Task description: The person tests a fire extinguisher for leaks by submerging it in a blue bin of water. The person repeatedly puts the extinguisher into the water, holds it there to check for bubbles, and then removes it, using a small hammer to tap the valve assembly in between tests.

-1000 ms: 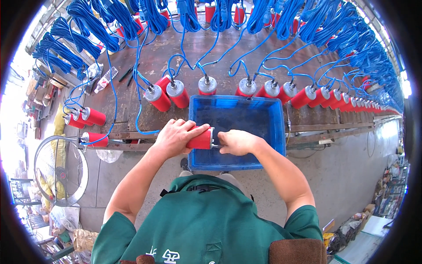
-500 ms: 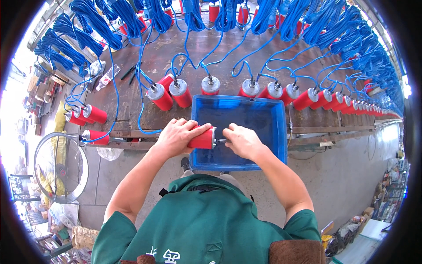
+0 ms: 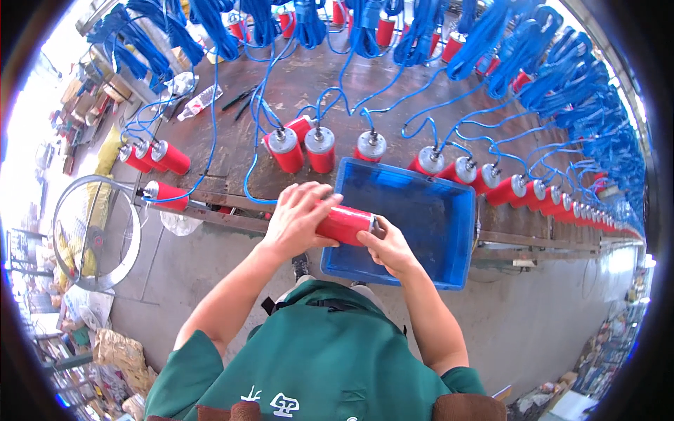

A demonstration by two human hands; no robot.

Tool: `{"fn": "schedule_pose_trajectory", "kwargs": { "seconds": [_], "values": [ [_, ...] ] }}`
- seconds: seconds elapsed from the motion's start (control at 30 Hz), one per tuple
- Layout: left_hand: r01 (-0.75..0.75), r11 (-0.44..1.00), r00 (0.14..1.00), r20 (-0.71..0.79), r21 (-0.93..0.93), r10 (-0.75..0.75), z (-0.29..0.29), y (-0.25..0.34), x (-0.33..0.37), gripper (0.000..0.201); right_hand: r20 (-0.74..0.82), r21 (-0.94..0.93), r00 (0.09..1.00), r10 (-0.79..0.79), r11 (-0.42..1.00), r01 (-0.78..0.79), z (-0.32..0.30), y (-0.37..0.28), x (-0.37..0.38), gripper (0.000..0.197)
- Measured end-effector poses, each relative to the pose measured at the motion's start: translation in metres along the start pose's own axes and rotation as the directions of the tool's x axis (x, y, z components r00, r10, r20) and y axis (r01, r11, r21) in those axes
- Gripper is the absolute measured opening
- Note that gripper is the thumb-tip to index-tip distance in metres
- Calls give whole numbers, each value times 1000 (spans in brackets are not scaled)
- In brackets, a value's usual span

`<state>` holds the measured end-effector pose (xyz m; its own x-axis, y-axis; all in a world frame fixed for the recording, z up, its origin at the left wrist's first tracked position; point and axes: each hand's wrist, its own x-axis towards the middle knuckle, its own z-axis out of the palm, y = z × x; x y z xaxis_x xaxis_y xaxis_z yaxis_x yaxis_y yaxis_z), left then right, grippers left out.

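Red cylinder (image 3: 345,223) in both hands, held on its side over the left part of the blue tub (image 3: 449,235), its right end sloping a little lower than its left. The left hand (image 3: 298,219) is clamped round the left end, fingers spread over the top and thumb underneath; the fingertips are slightly blurred. The right hand (image 3: 386,245) is clamped on the other end, where a grey cap shows, with the thumb on the red side; its other fingers are partly hidden, so I cannot tell exactly how they lie.

The tub is right up against the near edge of the brown desk (image 3: 232,144). Behind it, more cylinders (image 3: 321,152) stand or lean in a long row that runs off to the right, grey caps up, each with a blue cable (image 3: 414,133) from its top. Thick coils (image 3: 309,24) of the same cable hang along the far side. On the desk's left part are a clear bottle (image 3: 200,102), a black tool (image 3: 242,99) beside it, and a few cylinders lying near the edge. A round metal frame (image 3: 126,263) stands on the floor at the left.
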<state>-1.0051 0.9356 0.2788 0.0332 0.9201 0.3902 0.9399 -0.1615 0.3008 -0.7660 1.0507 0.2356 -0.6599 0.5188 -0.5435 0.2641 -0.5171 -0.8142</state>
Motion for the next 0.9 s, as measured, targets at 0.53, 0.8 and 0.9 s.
{"fn": "schedule_pose_trajectory", "kwargs": {
  "seconds": [0.53, 0.8, 0.9],
  "values": [
    [379, -428, 544, 571, -821, -615, 30, -34, -56, 64, -100, -558, 959, -266, 813, 167, 21, -10, -7, 94],
    [541, 395, 573, -18, -743, -820, -49, -158, -70, 51, -336, -282, 916, -220, 951, 125, 0, -17, -41, 47],
    [685, 613, 599, -176, -393, -781, -50, -226, -65, 56, -404, -243, 897, -178, 966, 83, 9, -18, -54, 45]
  ]
}}
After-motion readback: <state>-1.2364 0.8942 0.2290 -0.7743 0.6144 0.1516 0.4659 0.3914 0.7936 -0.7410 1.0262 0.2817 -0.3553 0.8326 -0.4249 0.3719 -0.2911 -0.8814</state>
